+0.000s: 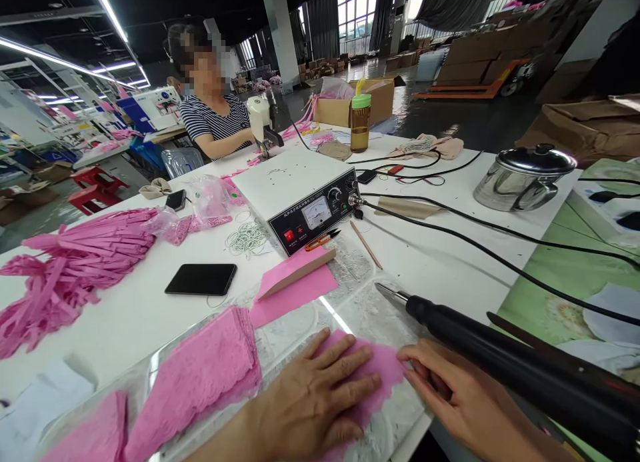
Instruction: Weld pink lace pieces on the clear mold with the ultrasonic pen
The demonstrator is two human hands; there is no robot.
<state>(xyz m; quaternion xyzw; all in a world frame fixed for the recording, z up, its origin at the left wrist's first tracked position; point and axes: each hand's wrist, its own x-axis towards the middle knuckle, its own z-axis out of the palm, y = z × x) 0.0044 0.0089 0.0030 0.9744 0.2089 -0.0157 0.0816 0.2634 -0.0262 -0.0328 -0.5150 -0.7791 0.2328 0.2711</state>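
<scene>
My left hand [320, 399] lies flat with spread fingers on a pink fabric piece [377, 369] at the bottom centre. To its right, my right hand [450, 389] pinches the fabric's right edge between thumb and finger. A black pen-shaped tool [480, 335] with a metal tip passes just above my right hand; its tip points left over the clear sheet [300, 322]. Left of my left hand sits a stack of pink lace-edged pieces [205, 375]. Farther up, a brown strip [300, 273] rests on a flat pink piece [323, 285].
Behind the sheet stands a control box [317, 212] with orange snips [320, 240] in front. A black phone [201, 279], pink strips [95, 262], a metal pot [523, 175], cables and a bottle [360, 125] lie around. A person [215, 122] sits at a machine.
</scene>
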